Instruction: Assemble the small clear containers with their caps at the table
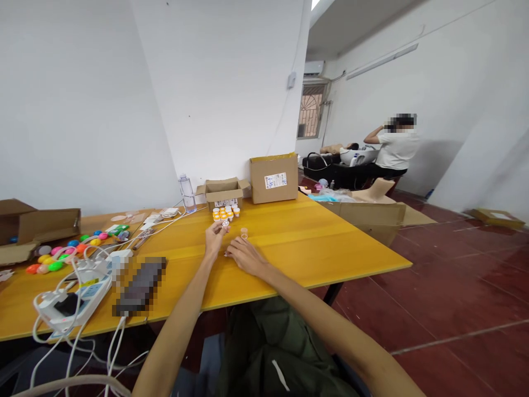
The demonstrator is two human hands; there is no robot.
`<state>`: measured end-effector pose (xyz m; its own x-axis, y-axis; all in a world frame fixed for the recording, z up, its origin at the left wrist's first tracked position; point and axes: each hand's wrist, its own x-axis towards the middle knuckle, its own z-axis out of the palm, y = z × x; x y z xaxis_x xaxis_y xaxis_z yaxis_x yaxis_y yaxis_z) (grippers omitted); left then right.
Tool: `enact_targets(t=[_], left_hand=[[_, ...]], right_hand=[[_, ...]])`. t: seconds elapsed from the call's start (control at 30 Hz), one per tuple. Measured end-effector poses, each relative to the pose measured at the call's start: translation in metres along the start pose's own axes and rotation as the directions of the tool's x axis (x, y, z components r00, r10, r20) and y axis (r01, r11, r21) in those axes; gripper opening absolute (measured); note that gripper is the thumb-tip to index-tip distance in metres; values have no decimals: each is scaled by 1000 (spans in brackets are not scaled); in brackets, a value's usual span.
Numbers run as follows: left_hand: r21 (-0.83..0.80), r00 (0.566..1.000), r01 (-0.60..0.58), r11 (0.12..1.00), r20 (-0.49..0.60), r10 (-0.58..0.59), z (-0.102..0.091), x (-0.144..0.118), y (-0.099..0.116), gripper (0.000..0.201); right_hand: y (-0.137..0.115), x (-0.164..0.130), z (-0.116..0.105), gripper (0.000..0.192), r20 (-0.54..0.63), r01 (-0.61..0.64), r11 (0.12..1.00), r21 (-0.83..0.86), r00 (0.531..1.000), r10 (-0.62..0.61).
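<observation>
My left hand (213, 238) is raised a little over the table and pinches a small white round piece with dark reddish spots (225, 224); it may be a cap, but its kind is too small to tell. Fingers bent down, my right hand (247, 256) rests low at the tabletop, closed near a tiny pale thing (226, 254) that I cannot make out. Just beyond the right hand stands a small clear cup (244, 233). Several small white-and-orange bottles (225, 214) are grouped behind my left hand.
An open carton (223, 194) and a taped carton (274, 180) stand against the wall beside a clear bottle (187, 194). Leftward lie a phone (140, 286), a power strip (88, 298) with cables and coloured balls (68, 251). A person (397, 146) sits far right.
</observation>
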<state>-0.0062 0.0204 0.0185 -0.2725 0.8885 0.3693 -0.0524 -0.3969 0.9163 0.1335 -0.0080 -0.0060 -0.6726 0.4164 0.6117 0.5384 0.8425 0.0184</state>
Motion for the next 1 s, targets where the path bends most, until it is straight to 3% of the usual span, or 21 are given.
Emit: enact_targets(t=[0.13, 0.23, 0.43, 0.63, 1.0], left_hand=[[-7, 999, -5, 1000, 36, 5, 2, -3, 3, 27], [-12, 997, -14, 1000, 70, 15, 4, -5, 5, 25], [9, 988, -10, 1000, 151, 8, 8, -9, 5, 24], [38, 976, -3, 999, 216, -5, 11, -12, 3, 26], [11, 966, 35, 999, 256, -37, 16, -17, 8, 28]], right_hand=[[-1, 0, -4, 15, -80, -85, 993, 76, 993, 91], [1, -2, -5, 19, -175, -179, 945, 273, 957, 231], [6, -3, -4, 20, -272, -292, 718, 632, 784, 558], [8, 0, -8, 22, -270, -302, 584, 754, 668, 694], [12, 1, -4, 17, -289, -281, 589, 758, 665, 689]])
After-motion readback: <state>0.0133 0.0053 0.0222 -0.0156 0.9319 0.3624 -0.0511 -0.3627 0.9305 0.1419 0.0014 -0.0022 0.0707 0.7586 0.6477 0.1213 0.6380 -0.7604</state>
